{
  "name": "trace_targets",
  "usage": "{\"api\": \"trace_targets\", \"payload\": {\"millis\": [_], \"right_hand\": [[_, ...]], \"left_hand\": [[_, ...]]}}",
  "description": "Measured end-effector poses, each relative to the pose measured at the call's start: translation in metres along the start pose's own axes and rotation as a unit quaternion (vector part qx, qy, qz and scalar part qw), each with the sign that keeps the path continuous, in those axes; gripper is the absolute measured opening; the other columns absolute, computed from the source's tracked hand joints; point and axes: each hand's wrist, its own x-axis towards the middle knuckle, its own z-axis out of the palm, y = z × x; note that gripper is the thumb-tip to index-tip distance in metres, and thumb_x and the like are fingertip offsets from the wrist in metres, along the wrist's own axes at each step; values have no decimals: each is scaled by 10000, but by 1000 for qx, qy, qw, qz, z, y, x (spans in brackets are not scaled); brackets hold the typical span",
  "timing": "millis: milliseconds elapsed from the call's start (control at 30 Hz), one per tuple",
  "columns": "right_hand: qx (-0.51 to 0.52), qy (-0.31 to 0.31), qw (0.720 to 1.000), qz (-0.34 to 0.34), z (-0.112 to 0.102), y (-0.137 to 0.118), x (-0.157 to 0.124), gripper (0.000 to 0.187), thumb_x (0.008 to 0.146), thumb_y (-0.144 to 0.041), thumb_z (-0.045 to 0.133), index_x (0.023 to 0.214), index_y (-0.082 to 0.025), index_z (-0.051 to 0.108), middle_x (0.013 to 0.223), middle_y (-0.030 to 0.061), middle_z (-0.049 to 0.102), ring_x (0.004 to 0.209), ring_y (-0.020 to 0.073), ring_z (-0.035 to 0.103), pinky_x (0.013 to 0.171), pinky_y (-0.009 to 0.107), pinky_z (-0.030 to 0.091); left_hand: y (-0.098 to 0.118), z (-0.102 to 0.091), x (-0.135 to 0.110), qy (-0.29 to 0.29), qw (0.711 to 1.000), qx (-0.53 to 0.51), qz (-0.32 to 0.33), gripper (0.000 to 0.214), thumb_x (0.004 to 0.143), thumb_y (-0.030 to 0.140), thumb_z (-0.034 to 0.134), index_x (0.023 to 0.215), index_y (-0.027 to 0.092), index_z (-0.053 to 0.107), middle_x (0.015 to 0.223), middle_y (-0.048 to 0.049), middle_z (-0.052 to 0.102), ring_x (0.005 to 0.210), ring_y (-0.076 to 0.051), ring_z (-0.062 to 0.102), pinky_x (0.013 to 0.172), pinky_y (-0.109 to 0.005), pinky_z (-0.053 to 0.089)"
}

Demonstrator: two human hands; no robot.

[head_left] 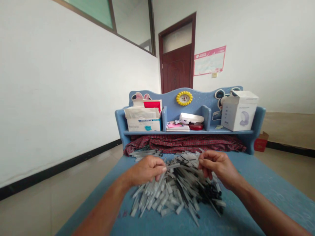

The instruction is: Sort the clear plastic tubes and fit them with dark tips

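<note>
My left hand is closed in a pinch, thumb against forefinger, on a short translucent plastic tube that points to the right. To its right, my right hand is also pinched shut; whatever is between its fingertips is too small to make out. Under and between both hands spreads a loose pile of slim pen-like plastic parts, mostly clear or frosted, with dark sticks mixed in. Small black pieces gather at the pile's right side, below my right hand. Behind my left hand lies a bundle of dark-tipped clear sticks.
The blue table has a raised back shelf. On it stand a mask box, some papers with a white case, and a white carton. A checked cloth lies bunched beneath the shelf.
</note>
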Motion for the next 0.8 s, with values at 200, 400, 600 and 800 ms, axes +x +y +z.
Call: {"api": "trace_targets", "payload": {"millis": [200,400,600,800], "right_hand": [[-132,107,983,-67,-2,-3,-1,195,762,-337,565,677,-163,581,494,-4,545,412,112,490,400,225,376],[-456,15,849,-268,31,9,-8,208,860,-194,415,762,-174,597,674,49,602,625,151,565,611,261,399],[-493,-83,835,-228,40,8,-16,248,902,-224,370,779,-197,584,698,57,615,650,165,584,605,265,378],[-429,-66,885,-171,27,-10,-15,240,864,-257,426,740,-202,624,667,27,630,617,149,576,593,253,379]], "left_hand": [[-37,-36,-5,97,992,-59,-46,271,694,396,622,671,126,613,516,10,595,397,-74,436,409,-175,297],[-39,-17,10,217,959,-179,-32,206,732,329,589,727,126,556,607,-17,626,463,-92,531,432,-180,378],[-23,5,13,199,901,-382,45,188,755,274,619,848,127,548,815,-86,677,684,-156,648,643,-281,509],[-15,16,17,196,865,-456,76,156,757,205,627,849,128,528,865,-108,688,754,-186,667,687,-307,520]]}}
